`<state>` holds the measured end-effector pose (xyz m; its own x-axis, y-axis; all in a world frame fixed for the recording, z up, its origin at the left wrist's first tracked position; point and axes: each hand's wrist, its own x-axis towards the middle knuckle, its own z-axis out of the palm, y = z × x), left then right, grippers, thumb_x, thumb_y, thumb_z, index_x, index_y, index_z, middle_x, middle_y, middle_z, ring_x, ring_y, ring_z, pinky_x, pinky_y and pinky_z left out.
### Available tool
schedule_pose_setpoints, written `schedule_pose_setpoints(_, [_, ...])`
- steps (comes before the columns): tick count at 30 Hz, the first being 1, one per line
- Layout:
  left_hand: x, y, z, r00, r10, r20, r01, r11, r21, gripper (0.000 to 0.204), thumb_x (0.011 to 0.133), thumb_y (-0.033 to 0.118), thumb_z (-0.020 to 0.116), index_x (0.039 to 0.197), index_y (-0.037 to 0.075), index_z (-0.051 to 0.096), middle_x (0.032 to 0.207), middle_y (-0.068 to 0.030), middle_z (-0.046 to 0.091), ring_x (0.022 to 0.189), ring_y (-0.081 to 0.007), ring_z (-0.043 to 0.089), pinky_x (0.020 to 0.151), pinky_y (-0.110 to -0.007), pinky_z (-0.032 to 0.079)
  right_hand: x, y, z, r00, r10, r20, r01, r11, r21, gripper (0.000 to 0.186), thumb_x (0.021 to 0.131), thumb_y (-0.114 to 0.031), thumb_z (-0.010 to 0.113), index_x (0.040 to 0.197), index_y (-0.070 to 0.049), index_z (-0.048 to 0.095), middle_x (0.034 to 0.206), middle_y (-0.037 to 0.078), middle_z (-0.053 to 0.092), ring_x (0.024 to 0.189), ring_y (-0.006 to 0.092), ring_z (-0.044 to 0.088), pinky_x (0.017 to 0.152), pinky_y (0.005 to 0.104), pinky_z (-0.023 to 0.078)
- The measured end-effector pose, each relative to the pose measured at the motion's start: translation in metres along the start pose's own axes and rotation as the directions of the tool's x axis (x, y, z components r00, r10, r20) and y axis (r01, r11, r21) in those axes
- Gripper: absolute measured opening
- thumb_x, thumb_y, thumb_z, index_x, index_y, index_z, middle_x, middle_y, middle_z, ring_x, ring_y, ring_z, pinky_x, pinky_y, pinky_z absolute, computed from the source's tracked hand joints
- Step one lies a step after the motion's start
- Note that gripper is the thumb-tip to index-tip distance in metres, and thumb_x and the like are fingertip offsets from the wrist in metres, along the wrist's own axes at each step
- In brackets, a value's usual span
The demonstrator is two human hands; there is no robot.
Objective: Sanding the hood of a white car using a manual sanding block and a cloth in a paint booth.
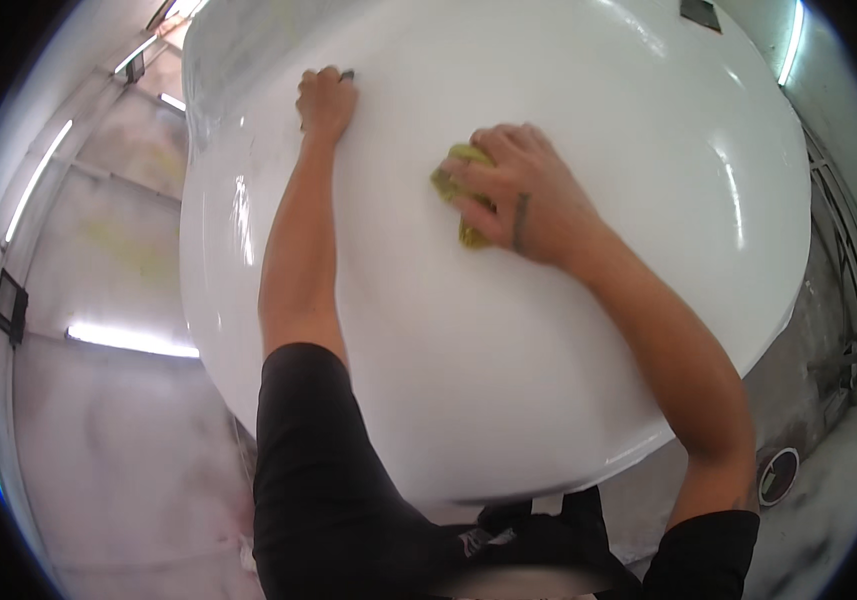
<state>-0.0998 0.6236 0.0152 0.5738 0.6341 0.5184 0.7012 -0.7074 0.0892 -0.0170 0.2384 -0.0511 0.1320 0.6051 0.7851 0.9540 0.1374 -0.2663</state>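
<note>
A large glossy white curved panel (448, 370) fills the middle of the view, with highlights along both sides. On its upper left, my left hand (326, 105) is closed, fingers curled; a small dark object (347, 76) shows at its fingertips, too small to name. Nearer the panel's middle, my right hand (518, 190) presses a crumpled yellow-green cloth (463, 162) against the surface, its fingers wrapped over it and slightly blurred.
Pale, smudged walls (108, 420) with long tube lights (133, 341) surround the panel. A small dark patch (700, 16) is at the panel's top right edge. A round bucket-like object (778, 476) stands low at the right, below a metal frame (843, 250) along the wall.
</note>
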Motion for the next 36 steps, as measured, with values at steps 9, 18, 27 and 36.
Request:
schedule_pose_setpoints(9, [-0.258, 0.063, -0.106, 0.832, 0.516, -0.203, -0.554, 0.79, -0.263, 0.018, 0.093, -0.005, 0.075, 0.111, -0.002, 0.075, 0.107, -0.0203, 0.064, 0.097, -0.0378, 0.067, 0.087, -0.045, 0.055, -0.001, -0.004, 0.005, 0.997, 0.061, 0.051, -0.062, 0.998, 0.022, 0.023, 0.099, -0.03, 0.077, 0.116, -0.015, 0.083, 0.118, 0.008, 0.071, 0.121, 0.0293, 0.063, 0.107, 0.0461, 0.046])
schedule_pose_setpoints(18, [-0.057, 0.069, -0.021, 0.964, 0.21, -0.161, -0.209, 0.978, 0.027, 0.019, 0.101, 0.019, 0.07, 0.11, 0.003, 0.076, 0.114, -0.0192, 0.064, 0.113, -0.0422, 0.063, 0.095, -0.054, 0.053, 0.001, -0.003, 0.0, 0.997, 0.065, 0.042, -0.067, 0.997, 0.025, 0.023, 0.099, -0.03, 0.076, 0.115, -0.014, 0.083, 0.116, 0.009, 0.071, 0.119, 0.0295, 0.063, 0.107, 0.0449, 0.047])
schedule_pose_setpoints(27, [-0.139, 0.062, -0.046, 0.937, 0.327, -0.12, -0.345, 0.921, -0.179, 0.01, 0.097, 0.009, 0.072, 0.102, 0.001, 0.074, 0.114, -0.0217, 0.064, 0.108, -0.0421, 0.065, 0.094, -0.051, 0.054, -0.011, 0.005, 0.007, 0.995, 0.093, 0.028, -0.094, 0.994, 0.054, 0.016, 0.099, -0.022, 0.074, 0.108, -0.011, 0.082, 0.111, 0.011, 0.071, 0.117, 0.0306, 0.064, 0.108, 0.0456, 0.047])
schedule_pose_setpoints(36, [-0.153, 0.079, -0.065, 0.96, 0.264, -0.088, -0.274, 0.952, -0.135, 0.022, 0.098, 0.018, 0.073, 0.113, 0.003, 0.077, 0.121, -0.0198, 0.064, 0.116, -0.0408, 0.064, 0.098, -0.051, 0.054, -0.001, -0.001, 0.003, 0.994, 0.104, -0.016, -0.102, 0.993, 0.06, 0.015, 0.096, -0.022, 0.076, 0.106, -0.011, 0.082, 0.111, 0.011, 0.07, 0.113, 0.0304, 0.064, 0.104, 0.0459, 0.047])
